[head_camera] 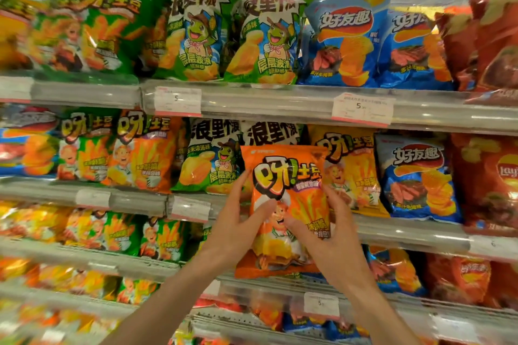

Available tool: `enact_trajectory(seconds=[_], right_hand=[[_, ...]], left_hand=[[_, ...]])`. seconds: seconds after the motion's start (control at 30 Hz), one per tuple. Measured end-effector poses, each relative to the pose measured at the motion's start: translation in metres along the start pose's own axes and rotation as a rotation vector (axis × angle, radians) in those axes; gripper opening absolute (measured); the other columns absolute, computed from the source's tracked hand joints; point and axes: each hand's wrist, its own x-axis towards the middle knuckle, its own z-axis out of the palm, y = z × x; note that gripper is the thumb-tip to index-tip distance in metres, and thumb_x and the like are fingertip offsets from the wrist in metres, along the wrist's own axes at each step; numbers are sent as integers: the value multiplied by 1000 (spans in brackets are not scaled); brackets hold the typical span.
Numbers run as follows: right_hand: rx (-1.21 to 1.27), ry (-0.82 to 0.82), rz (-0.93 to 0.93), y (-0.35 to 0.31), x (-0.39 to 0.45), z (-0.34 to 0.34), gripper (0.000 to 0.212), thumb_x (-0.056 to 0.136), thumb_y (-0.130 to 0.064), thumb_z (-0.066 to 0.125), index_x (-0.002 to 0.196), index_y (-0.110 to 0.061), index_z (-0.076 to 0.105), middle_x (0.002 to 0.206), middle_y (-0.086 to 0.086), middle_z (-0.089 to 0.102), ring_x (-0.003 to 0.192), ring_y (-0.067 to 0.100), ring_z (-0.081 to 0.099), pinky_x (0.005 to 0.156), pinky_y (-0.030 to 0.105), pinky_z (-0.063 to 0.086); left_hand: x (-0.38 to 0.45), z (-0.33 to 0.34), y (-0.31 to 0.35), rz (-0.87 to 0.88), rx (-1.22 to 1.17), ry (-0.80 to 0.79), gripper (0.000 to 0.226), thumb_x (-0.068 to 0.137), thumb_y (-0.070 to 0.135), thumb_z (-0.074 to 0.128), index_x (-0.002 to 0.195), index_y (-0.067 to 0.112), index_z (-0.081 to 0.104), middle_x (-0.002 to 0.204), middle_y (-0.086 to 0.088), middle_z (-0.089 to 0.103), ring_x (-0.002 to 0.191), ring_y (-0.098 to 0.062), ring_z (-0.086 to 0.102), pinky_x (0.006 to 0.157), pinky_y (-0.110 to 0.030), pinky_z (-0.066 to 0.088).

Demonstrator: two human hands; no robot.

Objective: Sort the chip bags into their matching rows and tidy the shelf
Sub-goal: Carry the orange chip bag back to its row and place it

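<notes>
I hold an orange chip bag (288, 176) with a cartoon chef in front of the second shelf, upright and facing me. My left hand (238, 227) grips its left edge, thumb on the front. My right hand (325, 235) grips its right side, fingers across the lower front. Behind it stands a green-and-white frog-mascot bag (210, 157) and, to the right, a yellow chef bag (353, 173). A matching orange chef bag (145, 154) stands further left on the same shelf.
Blue ridged-chip bags (417, 179) and red Lay's bags (487, 179) fill the right side. Green chef bags (109, 25) and frog bags (269, 36) stand on the top shelf. Price tags (361, 109) hang on clear shelf rails. Lower shelves hold more mixed bags.
</notes>
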Motion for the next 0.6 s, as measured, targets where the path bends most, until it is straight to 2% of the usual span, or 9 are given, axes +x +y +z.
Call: enact_trajectory(seconds=[0.07,0.13,0.2,0.3,0.4,0.53,0.6], right_hand=[[17,-35,6,-13,-3,22,103,58,-84,73,146,-55,26,147,-25,35,134,4,42,109,38,44],[29,-61,-6,-26,-5,49,102,56,-84,74,143,-59,27,145,-21,40,130,7,48,104,41,49],[43,-97,-42,-43,-9,83,103,55,-84,74,143,-57,28,143,-19,44,126,4,52,101,39,52],[73,-167,-65,-73,-17,143,104,56,-83,75,144,-55,26,142,-18,45,122,4,55,99,37,54],[109,-229,-106,-103,-26,209,103,59,-81,76,145,-54,25,144,-21,42,126,3,52,102,38,52],[160,-286,-157,-137,-40,296,95,66,-72,77,145,-53,28,141,-24,44,124,-3,50,99,29,50],[186,-329,-155,-152,-46,335,91,69,-65,79,144,-52,29,135,-26,47,118,-7,52,95,25,50]], left_hand=[[-8,-27,-4,-16,25,36,76,82,67,66,143,68,21,138,18,55,119,-3,60,94,-34,56],[-17,-59,-4,-32,50,84,74,86,59,67,144,66,21,134,15,55,109,-4,65,83,-23,58],[-27,-99,-6,-31,110,133,74,87,58,65,144,65,19,131,16,54,102,-3,66,78,-22,57],[-45,-168,-12,-17,155,192,74,88,57,65,146,62,19,129,19,55,102,-2,66,86,-33,58],[-66,-237,-21,-23,175,265,77,87,58,66,148,59,19,126,22,54,100,4,63,86,-32,59],[-94,-326,-35,-36,170,347,78,83,65,68,146,62,21,133,14,57,118,-6,60,95,-41,56],[-108,-364,-39,-62,155,386,75,84,60,69,144,62,24,135,12,57,118,-4,60,95,-40,57]])
